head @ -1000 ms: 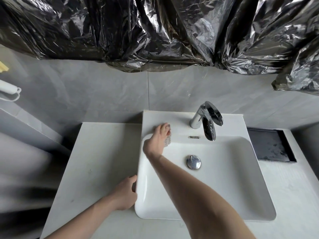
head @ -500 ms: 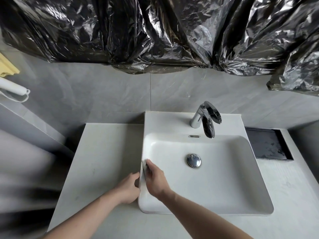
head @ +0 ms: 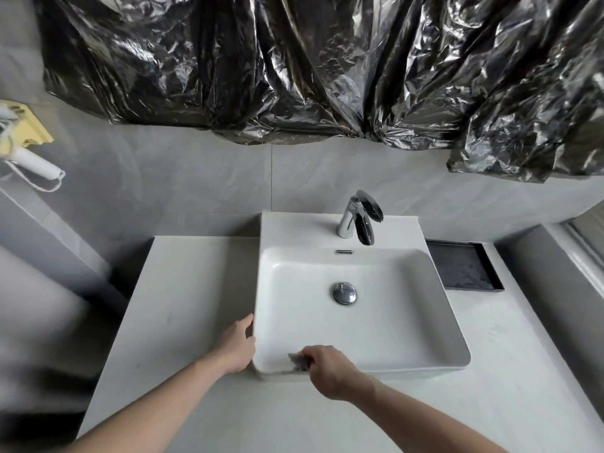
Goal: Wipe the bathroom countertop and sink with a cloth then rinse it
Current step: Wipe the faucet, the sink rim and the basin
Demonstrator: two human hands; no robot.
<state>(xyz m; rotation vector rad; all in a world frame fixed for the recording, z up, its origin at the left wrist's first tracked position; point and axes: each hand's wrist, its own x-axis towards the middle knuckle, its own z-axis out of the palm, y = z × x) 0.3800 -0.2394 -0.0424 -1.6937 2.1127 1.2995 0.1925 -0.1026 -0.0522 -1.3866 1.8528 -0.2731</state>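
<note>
A white square sink [head: 408,322] sits on a pale countertop [head: 183,305], with a chrome drain plug [head: 344,292] in its basin and a chrome tap [head: 358,220] at the back. My right hand [head: 330,371] grips a small grey cloth [head: 299,361] and presses it on the sink's front rim near the front-left corner. Only a bit of the cloth shows past my fingers. My left hand [head: 237,348] rests against the outer left wall of the sink, fingers relaxed, holding nothing.
A black tray [head: 464,269] lies on the countertop right of the sink. Crumpled black plastic sheeting [head: 294,67] covers the wall above. A white handle with a yellow pad [head: 26,142] hangs at the far left. A grey ledge runs along the right.
My right hand has dragged the cloth from the sink's back-left corner down the left rim to the front-left corner. My left hand has stayed against the sink's left side.
</note>
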